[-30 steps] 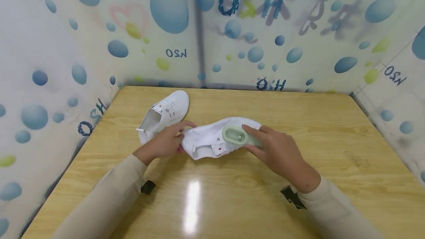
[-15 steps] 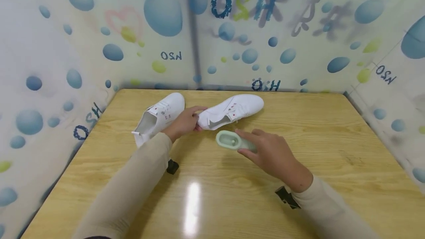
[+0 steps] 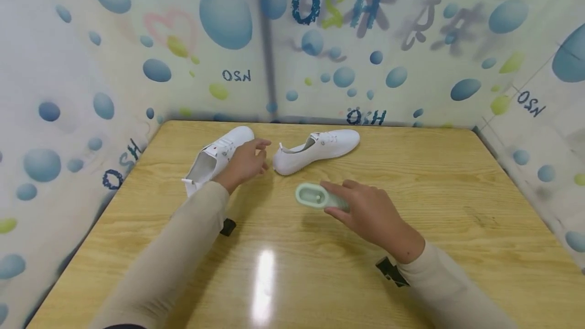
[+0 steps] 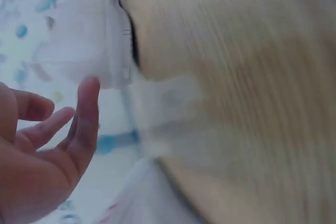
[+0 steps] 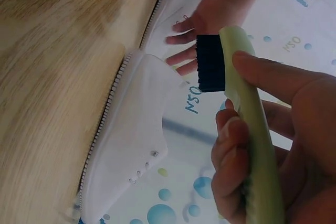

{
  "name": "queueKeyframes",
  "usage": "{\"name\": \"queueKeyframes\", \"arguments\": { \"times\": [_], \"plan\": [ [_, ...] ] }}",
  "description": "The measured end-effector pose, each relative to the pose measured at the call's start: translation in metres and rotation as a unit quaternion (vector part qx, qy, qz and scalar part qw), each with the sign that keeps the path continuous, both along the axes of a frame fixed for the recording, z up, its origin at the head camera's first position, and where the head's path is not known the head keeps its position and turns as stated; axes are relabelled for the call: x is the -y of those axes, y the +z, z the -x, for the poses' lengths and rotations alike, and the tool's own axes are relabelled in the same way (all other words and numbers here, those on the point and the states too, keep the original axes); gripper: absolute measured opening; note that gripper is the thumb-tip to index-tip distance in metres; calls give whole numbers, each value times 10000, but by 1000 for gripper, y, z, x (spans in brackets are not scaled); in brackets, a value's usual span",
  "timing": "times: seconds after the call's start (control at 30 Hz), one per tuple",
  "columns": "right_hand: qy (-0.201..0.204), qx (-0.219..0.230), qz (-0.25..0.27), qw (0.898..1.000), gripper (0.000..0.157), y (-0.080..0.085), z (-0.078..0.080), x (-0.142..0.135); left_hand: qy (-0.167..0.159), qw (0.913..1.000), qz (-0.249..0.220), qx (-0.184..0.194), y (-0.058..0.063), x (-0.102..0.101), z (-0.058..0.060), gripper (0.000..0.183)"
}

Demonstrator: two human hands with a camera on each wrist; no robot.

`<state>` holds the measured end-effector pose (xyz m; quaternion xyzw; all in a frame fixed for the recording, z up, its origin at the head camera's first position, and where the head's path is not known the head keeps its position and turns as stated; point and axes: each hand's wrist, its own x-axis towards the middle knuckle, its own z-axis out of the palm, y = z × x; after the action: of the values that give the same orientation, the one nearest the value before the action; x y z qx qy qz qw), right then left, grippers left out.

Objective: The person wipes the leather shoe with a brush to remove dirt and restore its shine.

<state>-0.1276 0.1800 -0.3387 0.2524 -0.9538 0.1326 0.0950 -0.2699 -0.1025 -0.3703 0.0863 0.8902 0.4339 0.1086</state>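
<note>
Of the two hands, the right hand (image 3: 372,212) is nearer, gripping a pale green brush (image 3: 320,197) with dark bristles (image 5: 210,64) above the wooden worktop (image 3: 411,182). Beyond it the left hand (image 3: 247,161) spreads its fingers loosely between two white shoes: one shoe (image 3: 224,149) partly behind it, the other shoe (image 3: 326,147) upright, heel near its fingertips. Behind stands a bubble-patterned wall (image 3: 393,95)
</note>
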Motion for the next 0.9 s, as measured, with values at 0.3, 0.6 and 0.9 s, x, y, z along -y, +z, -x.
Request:
{"name": "queueKeyframes", "arguments": {
  "times": [0.3,0.6,0.9],
  "plan": [
    [-8,87,-19,10000,50,1,2,2,733,9281,1759,-3199,24,59,-66,17],
    [-111,350,-128,9992,50,-2,2,-1,685,9268,3210,-1825,10,95,-84,34],
    [70,232,-83,9997,50,-4,5,-1,367,9414,2525,-2206,0,110,-88,32]
  ]
}}
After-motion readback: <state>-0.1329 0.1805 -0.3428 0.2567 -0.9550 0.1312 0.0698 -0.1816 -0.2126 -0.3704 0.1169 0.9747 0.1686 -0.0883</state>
